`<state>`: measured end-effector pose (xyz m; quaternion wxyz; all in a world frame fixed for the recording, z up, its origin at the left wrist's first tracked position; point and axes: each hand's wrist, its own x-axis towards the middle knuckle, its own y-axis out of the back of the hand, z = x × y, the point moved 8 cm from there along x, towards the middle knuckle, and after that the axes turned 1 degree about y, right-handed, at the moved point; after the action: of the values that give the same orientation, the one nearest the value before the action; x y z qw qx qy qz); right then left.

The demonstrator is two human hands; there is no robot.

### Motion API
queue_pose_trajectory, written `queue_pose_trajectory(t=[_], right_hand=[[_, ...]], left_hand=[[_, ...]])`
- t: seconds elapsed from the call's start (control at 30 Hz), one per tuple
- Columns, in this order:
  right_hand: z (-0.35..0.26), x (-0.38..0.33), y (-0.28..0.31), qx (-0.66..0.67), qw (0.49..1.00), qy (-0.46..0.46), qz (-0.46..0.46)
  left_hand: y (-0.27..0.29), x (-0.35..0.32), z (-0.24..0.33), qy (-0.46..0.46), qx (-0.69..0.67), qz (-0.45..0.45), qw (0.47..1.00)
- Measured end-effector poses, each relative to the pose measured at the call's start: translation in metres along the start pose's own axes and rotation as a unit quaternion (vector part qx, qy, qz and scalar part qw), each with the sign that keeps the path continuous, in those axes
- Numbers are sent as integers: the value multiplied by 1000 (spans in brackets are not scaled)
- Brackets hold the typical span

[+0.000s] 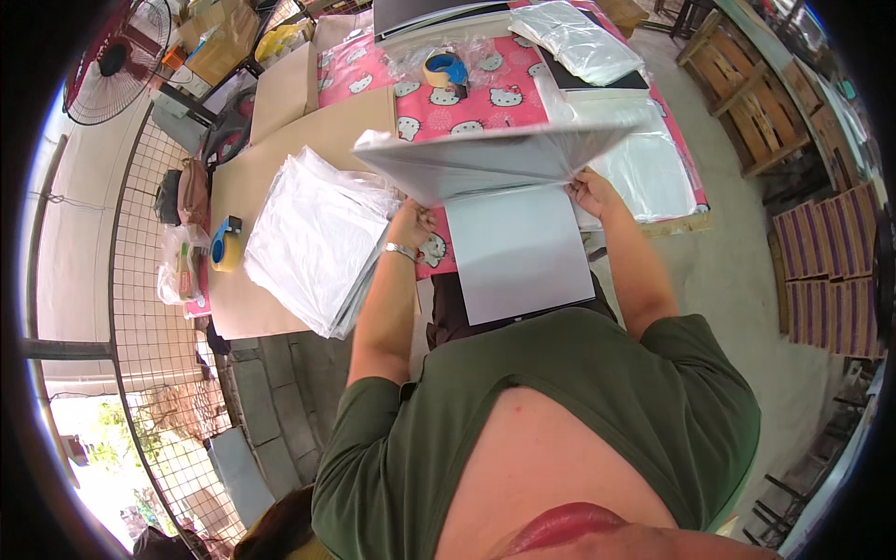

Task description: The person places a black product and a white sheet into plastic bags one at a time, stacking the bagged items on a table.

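A grey, translucent plastic bag (pixel 504 157) is spread wide between my hands, its upper edge smeared by motion. My left hand (pixel 412 224), with a metal watch on the wrist, has its fingers curled at the bag's lower left corner. At the lower right corner my right hand (pixel 592 193) pinches the plastic. Under the bag, a flat light-grey board (pixel 521 257) lies across the table's front edge and over my lap. To the left, a pile of white plastic-wrapped sheets (pixel 313 238) rests close to my left forearm.
Clear plastic sleeves (pixel 644 173) are stacked on the right of the pink patterned table (pixel 471 112). Behind are a tape dispenser (pixel 446 70), black boards (pixel 439 23) and a plastic-wrapped bundle (pixel 581 45). Cardboard (pixel 280 322) and another tape dispenser (pixel 225 245) lie left.
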<state>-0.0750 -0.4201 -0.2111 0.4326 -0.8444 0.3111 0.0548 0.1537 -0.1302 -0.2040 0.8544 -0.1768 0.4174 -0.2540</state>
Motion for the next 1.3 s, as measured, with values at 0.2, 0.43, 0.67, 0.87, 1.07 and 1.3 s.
queue_pose_trajectory(t=[0.2,0.43,0.67,0.87,1.07,1.3], right_hand=[[1,-74,-56,-345,937,17,-49],[35,-145,-16,-412,908,-76,-14],[10,-160,-23,-614,747,194,-165],[-85,-249,-187,-430,765,262,-401],[-106,-210,-181,-368,857,352,-73],[-111,-196,-215,-226,876,419,-79]], left_hand=[[17,-53,-30,-146,127,-3,981],[62,-130,-96,-34,208,66,975],[55,-171,-48,-291,421,19,859],[-111,-357,50,-416,387,-319,758],[-153,-359,99,-523,301,-176,778],[-130,-315,108,-598,-1,-111,793]])
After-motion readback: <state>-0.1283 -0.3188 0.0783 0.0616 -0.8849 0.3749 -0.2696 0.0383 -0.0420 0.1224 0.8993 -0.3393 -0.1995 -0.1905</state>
